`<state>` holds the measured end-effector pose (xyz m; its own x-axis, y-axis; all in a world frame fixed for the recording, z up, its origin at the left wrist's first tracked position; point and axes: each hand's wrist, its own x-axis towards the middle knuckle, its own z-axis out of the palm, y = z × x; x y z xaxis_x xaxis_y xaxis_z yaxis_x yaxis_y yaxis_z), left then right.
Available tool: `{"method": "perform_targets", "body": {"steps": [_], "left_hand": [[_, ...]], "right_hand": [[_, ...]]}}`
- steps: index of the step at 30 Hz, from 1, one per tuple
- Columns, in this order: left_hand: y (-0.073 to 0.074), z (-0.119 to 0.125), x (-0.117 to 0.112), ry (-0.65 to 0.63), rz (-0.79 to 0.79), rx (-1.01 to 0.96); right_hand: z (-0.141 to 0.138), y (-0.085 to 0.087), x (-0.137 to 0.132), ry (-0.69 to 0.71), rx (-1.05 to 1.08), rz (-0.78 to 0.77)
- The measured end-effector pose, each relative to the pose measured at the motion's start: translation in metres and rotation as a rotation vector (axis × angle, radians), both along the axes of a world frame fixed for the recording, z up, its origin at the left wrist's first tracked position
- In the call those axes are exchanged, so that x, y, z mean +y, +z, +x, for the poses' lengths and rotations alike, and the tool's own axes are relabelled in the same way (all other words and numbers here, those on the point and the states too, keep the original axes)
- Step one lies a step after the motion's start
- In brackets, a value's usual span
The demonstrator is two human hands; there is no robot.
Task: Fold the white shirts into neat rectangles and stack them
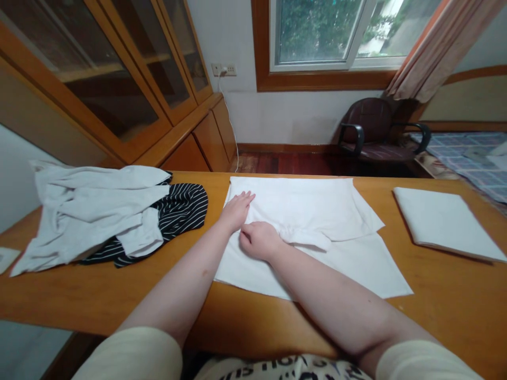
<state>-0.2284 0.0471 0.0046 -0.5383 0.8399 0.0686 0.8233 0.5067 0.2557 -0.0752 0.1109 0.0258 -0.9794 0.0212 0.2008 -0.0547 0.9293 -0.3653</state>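
A white shirt (301,200) lies partly folded on the wooden table in front of me, one layer turned over another. A gathered, cuff-like strip of it shows right of my wrist. My left hand (237,208) rests on the shirt's left part with its fingers stretched out flat. Just nearer to me and to the right, my right hand (259,240) is closed, its fingers curled down at the cloth close beside my left wrist. Its fingertips are partly hidden, but it appears to grip a bit of the fabric.
Left on the table (178,269) lies a loose pile of a white garment (95,206) and a black-and-white striped garment (186,206). A flat white folded item (447,221) lies at the right. Beyond the table stand a glass-fronted cabinet (166,126) and an armchair (372,126).
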Motion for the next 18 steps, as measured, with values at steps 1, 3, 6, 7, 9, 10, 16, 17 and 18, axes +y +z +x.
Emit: {"method": "perform_targets", "body": {"steps": [1, 3, 6, 7, 9, 10, 16, 17, 18], "left_hand": [[0.002, 0.001, 0.002, -0.002, -0.051, 0.040], [0.005, 0.004, 0.005, -0.008, -0.126, 0.089], [0.008, 0.006, 0.007, -0.006, -0.172, 0.117], [0.008, 0.007, 0.007, -0.004, -0.175, 0.120], [0.007, 0.007, 0.006, -0.001, -0.175, 0.120], [0.007, 0.007, 0.006, -0.002, -0.174, 0.117], [0.009, 0.006, 0.004, -0.017, -0.189, 0.092], [0.010, 0.005, 0.004, -0.019, -0.195, 0.083], [0.011, 0.005, 0.004, -0.022, -0.205, 0.067]], "right_hand": [[0.001, 0.001, -0.001, -0.015, 0.009, 0.005], [0.002, 0.005, -0.003, -0.015, 0.028, 0.012], [0.009, 0.016, -0.008, -0.015, 0.033, -0.018], [0.014, 0.021, -0.008, -0.029, 0.030, -0.043], [0.029, 0.030, 0.000, -0.069, 0.019, -0.109], [0.039, 0.033, 0.010, -0.093, 0.016, -0.140], [0.116, 0.029, 0.134, -0.717, 0.130, -0.183], [0.129, 0.026, 0.156, -0.830, 0.127, -0.150], [0.140, 0.023, 0.174, -0.924, 0.093, -0.105]]}}
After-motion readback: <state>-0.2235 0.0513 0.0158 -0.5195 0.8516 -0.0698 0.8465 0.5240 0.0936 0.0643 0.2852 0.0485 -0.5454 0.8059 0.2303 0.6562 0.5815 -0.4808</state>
